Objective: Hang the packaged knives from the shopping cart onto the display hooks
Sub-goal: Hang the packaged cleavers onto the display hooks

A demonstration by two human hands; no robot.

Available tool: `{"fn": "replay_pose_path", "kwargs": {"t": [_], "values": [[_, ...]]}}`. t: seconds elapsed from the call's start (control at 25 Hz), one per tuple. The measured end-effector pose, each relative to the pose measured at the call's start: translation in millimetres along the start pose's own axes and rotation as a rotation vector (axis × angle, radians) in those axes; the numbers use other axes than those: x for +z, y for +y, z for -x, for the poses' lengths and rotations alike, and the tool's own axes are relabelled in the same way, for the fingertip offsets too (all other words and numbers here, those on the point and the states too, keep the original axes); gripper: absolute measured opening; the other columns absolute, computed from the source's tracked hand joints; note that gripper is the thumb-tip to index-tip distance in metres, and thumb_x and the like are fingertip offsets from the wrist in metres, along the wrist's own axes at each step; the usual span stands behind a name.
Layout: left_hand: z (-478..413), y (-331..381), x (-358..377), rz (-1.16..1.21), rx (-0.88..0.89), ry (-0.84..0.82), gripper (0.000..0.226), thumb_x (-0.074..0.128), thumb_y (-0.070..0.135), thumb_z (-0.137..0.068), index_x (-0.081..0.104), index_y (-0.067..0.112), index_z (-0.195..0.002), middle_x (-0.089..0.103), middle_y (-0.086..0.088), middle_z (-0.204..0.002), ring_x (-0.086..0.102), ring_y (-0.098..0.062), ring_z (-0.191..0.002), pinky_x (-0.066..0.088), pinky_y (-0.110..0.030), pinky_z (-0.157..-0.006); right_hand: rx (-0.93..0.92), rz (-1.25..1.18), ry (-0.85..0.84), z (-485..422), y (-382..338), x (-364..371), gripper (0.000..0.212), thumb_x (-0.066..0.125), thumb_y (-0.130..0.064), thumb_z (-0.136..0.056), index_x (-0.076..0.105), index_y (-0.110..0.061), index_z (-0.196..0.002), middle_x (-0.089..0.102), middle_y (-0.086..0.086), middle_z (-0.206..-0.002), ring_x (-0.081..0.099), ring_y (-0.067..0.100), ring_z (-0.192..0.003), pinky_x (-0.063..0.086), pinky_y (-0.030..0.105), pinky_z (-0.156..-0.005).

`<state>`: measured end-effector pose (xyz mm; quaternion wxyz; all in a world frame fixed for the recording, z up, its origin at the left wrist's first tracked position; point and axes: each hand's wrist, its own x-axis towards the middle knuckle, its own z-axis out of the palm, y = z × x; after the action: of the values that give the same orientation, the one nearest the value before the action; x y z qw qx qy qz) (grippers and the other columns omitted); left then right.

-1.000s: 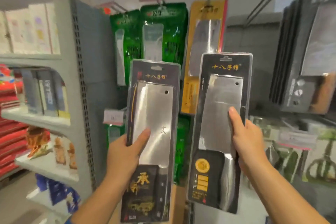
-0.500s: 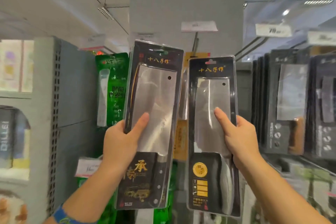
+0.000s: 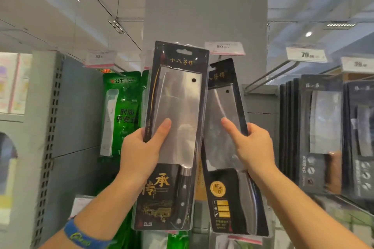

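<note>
Left hand (image 3: 139, 151) grips left pack (image 3: 178, 97), right hand (image 3: 255, 147) right pack (image 3: 228, 105), both mid-blade and upright, hang holes above; right pack is nearer the bare hook (image 3: 269, 76).

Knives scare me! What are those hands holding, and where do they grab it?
Two packaged cleavers. The left-hand grip pinches the left cleaver pack by its left edge, midway up; the right-hand grip pinches the right cleaver pack by its right edge.
</note>
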<state>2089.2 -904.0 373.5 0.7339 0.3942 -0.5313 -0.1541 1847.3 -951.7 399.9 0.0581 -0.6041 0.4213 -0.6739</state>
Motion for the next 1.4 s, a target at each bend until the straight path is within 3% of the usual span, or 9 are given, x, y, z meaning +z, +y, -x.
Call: {"fn": "replay_pose_path", "kwargs": {"t": [0.16, 0.28, 0.44, 0.64, 0.92, 1.04, 1.16, 1.28, 1.4], "values": [[-4, -1, 0, -0.01, 0.027, 0.008, 0.076, 0.062, 0.094, -0.055, 0.072, 0.028, -0.091, 0.076, 0.015, -0.084, 0.073, -0.003, -0.074, 0.057, -0.02, -0.058, 0.045, -0.023, -0.109, 2, 10, 16, 0.068, 0.067, -0.08, -0.072, 0.07, -0.012, -0.075, 0.071, 0.0, -0.069, 0.065, 0.006, -0.056, 0.052, 0.034, -0.054], [-7, -5, -1, 0.012, 0.019, 0.01, 0.063, 0.066, 0.083, -0.063, 0.075, 0.026, -0.09, 0.078, 0.012, -0.085, 0.075, -0.006, -0.076, 0.057, -0.023, -0.062, 0.167, 0.068, -0.226, 16, 22, 27, 0.067, 0.07, -0.073, -0.076, 0.071, -0.006, -0.077, 0.073, 0.006, -0.07, 0.07, 0.02, -0.067, 0.054, 0.034, -0.062], [-11, -7, -7, -0.019, 0.076, 0.036, 0.059, 0.066, 0.078, -0.067, 0.075, 0.022, -0.083, 0.077, 0.009, -0.08, 0.074, -0.007, -0.072, 0.054, -0.018, -0.054, -0.025, 0.005, -0.046, 35, 24, 16, 0.066, 0.064, -0.079, -0.07, 0.041, -0.018, -0.053, 0.043, -0.007, -0.045, 0.037, 0.006, -0.041, 0.031, 0.019, -0.042], [-13, -6, -1, 0.022, 0.033, 0.026, 0.06, 0.066, 0.077, -0.066, 0.075, 0.02, -0.085, 0.078, 0.007, -0.083, 0.074, -0.01, -0.074, 0.054, -0.023, -0.058, -0.095, -0.094, 0.148, 20, 5, -2, 0.064, 0.072, -0.063, -0.081, 0.033, -0.021, -0.051, 0.04, -0.009, -0.043, 0.036, 0.006, -0.04, 0.032, 0.014, -0.041], [-14, 3, 1, 0.02, 0.04, 0.032, 0.067, 0.067, 0.084, -0.062, 0.076, 0.023, -0.088, 0.078, 0.009, -0.084, 0.075, -0.011, -0.075, 0.057, -0.031, -0.067, 0.041, -0.118, 0.029, 6, -6, 12, 0.066, 0.069, -0.073, -0.077, 0.035, -0.019, -0.059, 0.034, -0.008, -0.048, 0.033, 0.009, -0.047, 0.032, 0.031, -0.05], [-12, 3, -4, 0.028, 0.023, 0.047, 0.068, 0.066, 0.083, -0.062, 0.077, 0.022, -0.09, 0.079, 0.008, -0.084, 0.075, -0.01, -0.074, 0.055, -0.031, -0.067, 0.039, -0.121, -0.006, 5, -9, 10, 0.065, 0.069, -0.072, -0.077, 0.038, -0.018, -0.058, 0.041, -0.012, -0.045, 0.039, 0.004, -0.045, 0.035, 0.023, -0.048], [-11, 1, -10, 0.034, -0.004, 0.059, 0.062, 0.068, 0.078, -0.066, 0.077, 0.021, -0.089, 0.079, 0.008, -0.082, 0.075, -0.01, -0.072, 0.054, -0.03, -0.065, 0.094, -0.153, -0.014, 3, -2, 0, 0.072, 0.067, -0.079, -0.072, 0.045, -0.011, -0.065, 0.046, 0.005, -0.059, 0.046, 0.018, -0.057, 0.04, 0.037, -0.055], [-8, 2, -9, 0.021, -0.016, 0.04, 0.062, 0.066, 0.078, -0.066, 0.077, 0.022, -0.091, 0.078, 0.01, -0.083, 0.074, -0.006, -0.072, 0.054, -0.028, -0.064, 0.17, -0.246, 0.011, 8, 5, -2, 0.083, 0.07, -0.076, -0.073, 0.048, 0.004, -0.072, 0.052, 0.018, -0.068, 0.05, 0.018, -0.058, 0.043, 0.036, -0.056], [-7, 4, -3, 0.023, -0.013, 0.037, 0.064, 0.065, 0.081, -0.064, 0.077, 0.023, -0.089, 0.078, 0.011, -0.084, 0.073, -0.004, -0.073, 0.053, -0.03, -0.066, 0.206, -0.288, 0.003, 10, 5, -3, 0.075, 0.073, -0.069, -0.077, 0.056, 0.004, -0.073, 0.063, 0.005, -0.063, 0.057, 0.013, -0.055, 0.047, 0.031, -0.054]]}}
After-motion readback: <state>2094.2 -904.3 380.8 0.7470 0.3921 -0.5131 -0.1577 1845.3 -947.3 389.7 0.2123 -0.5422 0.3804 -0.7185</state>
